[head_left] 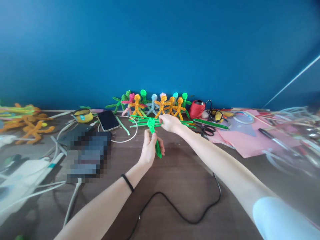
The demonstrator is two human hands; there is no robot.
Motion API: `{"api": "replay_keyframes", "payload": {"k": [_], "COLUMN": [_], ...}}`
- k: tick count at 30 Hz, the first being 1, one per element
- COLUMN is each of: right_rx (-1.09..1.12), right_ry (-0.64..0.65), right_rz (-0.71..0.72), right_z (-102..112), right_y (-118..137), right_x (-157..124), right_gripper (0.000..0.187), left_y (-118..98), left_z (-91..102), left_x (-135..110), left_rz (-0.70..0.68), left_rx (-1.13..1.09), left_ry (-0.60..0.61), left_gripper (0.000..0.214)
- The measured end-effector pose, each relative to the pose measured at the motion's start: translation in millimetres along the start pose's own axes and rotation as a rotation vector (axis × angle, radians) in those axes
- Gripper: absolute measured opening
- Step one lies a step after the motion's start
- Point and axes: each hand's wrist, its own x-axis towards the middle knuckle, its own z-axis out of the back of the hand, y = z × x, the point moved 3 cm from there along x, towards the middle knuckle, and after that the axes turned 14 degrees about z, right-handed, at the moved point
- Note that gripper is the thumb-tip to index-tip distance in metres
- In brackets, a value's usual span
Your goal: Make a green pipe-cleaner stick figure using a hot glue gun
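My left hand [149, 149] is closed around a green pipe-cleaner piece [153, 130] with a coiled round head on top, held upright above the brown table [180, 180]. My right hand [169, 122] reaches further back, fingers pinched at a bundle of loose green pipe cleaners [143, 121] lying on the table. Behind them, a row of pipe-cleaner stick figures [160, 104] in orange, green, pink and pale blue leans against the blue wall.
A phone [108, 120] with a white cable lies left of the bundle. Orange figures [30, 126] lie far left. A red spool [197, 108], scissors [207, 129] and pink paper [240, 140] sit at right. A black cable [175, 208] crosses the near table.
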Motion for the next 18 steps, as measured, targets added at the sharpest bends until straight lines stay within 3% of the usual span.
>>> {"api": "replay_keyframes", "payload": {"k": [6,9,14,17,18], "right_rx": [-0.017,-0.006,0.078,0.23,0.255], "right_ry": [0.007,-0.012,-0.098,-0.115,-0.114], "right_rz": [-0.091,-0.038,0.252,0.62,0.668], "right_z": [-3,-5,-10,-13,-14], "right_y": [-5,-8,18,52,61], "right_x": [3,1,14,26,30], "right_gripper": [0.027,0.029,0.025,0.03,0.032], "left_y": [0,-3,-6,-5,-4], "left_z": [-0.5,-2.2,-5.1,-6.0,-6.2], "left_x": [-2,-4,-12,-18,-20], "left_rz": [0.036,0.026,-0.053,-0.125,-0.131], "left_rx": [0.002,0.012,0.055,0.179,0.226], "left_ry": [0.009,0.018,0.035,0.058,0.064], "left_gripper": [0.022,0.022,0.023,0.025,0.026]}}
